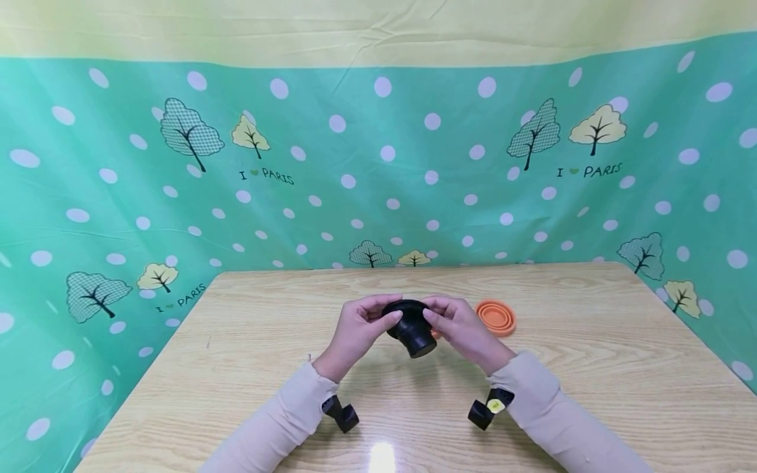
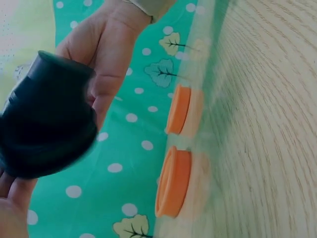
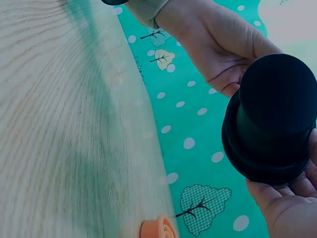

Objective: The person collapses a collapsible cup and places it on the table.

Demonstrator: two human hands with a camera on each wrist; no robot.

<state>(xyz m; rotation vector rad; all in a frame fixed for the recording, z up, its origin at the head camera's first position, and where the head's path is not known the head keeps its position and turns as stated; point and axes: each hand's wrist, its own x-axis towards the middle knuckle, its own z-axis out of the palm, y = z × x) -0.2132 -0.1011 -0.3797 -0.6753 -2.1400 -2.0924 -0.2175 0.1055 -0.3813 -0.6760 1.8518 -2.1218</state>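
A black collapsible cup [image 1: 415, 340] with a wide rim and stepped sides is held above the table, tilted, its narrow end turned down toward me. My left hand [image 1: 359, 326] pinches the rim from the left, thumb on the near side. On the opposite side my right hand [image 1: 463, 326] grips the rim likewise. In the right wrist view the flat round base [image 3: 280, 91] of the cup faces the camera. The left wrist view shows the cup [image 2: 49, 116] slightly blurred, between both hands. Its inside is hidden.
Beyond the right hand an orange ringed cup [image 1: 495, 318], pressed flat, lies on the wooden table [image 1: 272, 309]. Another orange piece [image 1: 435, 334] is mostly hidden behind the black cup; the left wrist view shows it as a similar flat ring [image 2: 179, 110]. A green dotted curtain [image 1: 378, 164] stands behind.
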